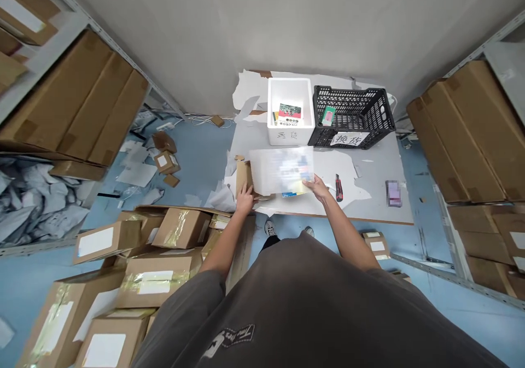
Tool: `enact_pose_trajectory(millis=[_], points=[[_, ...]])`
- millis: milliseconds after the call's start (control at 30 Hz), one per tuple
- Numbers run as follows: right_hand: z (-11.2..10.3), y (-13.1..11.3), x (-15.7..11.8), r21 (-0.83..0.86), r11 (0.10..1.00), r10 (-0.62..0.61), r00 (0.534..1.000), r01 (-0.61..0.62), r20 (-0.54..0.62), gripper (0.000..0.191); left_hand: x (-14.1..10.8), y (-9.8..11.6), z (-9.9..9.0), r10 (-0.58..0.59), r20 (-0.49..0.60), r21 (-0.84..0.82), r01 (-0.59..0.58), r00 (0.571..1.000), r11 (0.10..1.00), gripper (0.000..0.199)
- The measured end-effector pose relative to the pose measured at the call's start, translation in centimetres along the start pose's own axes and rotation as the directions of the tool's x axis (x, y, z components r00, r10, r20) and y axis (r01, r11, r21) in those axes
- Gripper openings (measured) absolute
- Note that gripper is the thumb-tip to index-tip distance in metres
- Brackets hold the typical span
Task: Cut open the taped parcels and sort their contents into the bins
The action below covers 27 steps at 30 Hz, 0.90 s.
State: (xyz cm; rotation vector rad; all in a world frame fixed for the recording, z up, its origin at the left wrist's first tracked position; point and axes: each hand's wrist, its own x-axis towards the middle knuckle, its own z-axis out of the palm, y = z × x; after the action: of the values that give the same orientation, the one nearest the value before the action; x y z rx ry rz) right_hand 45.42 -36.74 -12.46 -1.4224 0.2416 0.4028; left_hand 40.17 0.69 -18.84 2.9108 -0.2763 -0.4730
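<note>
Right hand closed on edge of translucent sheet, left hand on carton, left grip indeterminable, knife right of right hand, white bin beyond.

Two hands, one translucent sheet, one white bin, one black crate, one red cutter, two shoes

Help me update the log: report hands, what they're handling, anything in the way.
Right hand gripping translucent white packet, blurred. Left hand on brown cardboard. Red-and-black cutter near right hand, not touching it; might get in the way.
</note>
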Motion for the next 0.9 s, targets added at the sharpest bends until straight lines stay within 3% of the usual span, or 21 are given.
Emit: enact_pose_trajectory(millis=[167,333,433,533,567,667,733,800,900], points=[[-4.4,3.5,-0.5,0.076,0.99,0.133,0.979,-0.122,-0.155,0.063,-0.4,-0.5,-1.6,-0.066,-0.003,0.018,0.066,0.998,0.998,0.015],[-7.8,8.2,1.1,0.112,0.974,0.213,0.966,-0.197,-0.145,0.06,-3.0,-0.2,-3.0,-0.131,0.043,0.031,0.13,0.99,0.991,0.055],[-9.3,11.0,2.5,0.081,0.965,0.258,0.951,-0.248,-0.168,0.053,-5.7,1.4,-3.7,-0.273,-0.144,-0.014,0.274,0.951,0.962,0.069],[-10.5,13.5,3.5,-0.022,0.95,0.29,0.909,-0.311,-0.299,0.039,-6.8,6.4,-3.1,-0.348,-0.39,-0.138,0.32,0.853,0.937,0.061],[-10.9,14.2,3.6,-0.074,0.939,0.291,0.89,-0.336,-0.351,0.036,-6.3,8.8,-2.3,-0.323,-0.397,-0.176,0.274,0.859,0.946,0.055],[-11.9,15.7,3.5,-0.191,0.899,0.275,0.848,-0.394,-0.453,0.03,-1.9,17.5,1.7,-0.061,-0.248,-0.282,-0.012,0.967,0.959,0.047],[-12.5,16.3,3.2,-0.282,0.856,0.259,0.832,-0.433,-0.491,0.02,2.7,23.0,5.2,0.092,-0.137,-0.324,-0.132,0.986,0.937,0.047],[-13.0,16.5,2.9,-0.415,0.782,0.221,0.829,-0.465,-0.513,0.014,7.3,27.3,8.7,0.124,-0.037,-0.336,-0.129,0.992,0.933,0.053],[-13.6,16.6,3.0,-0.539,0.682,0.175,0.826,-0.494,-0.535,0.02,11.8,31.1,12.9,0.091,0.078,-0.33,-0.061,0.993,0.942,0.059]])
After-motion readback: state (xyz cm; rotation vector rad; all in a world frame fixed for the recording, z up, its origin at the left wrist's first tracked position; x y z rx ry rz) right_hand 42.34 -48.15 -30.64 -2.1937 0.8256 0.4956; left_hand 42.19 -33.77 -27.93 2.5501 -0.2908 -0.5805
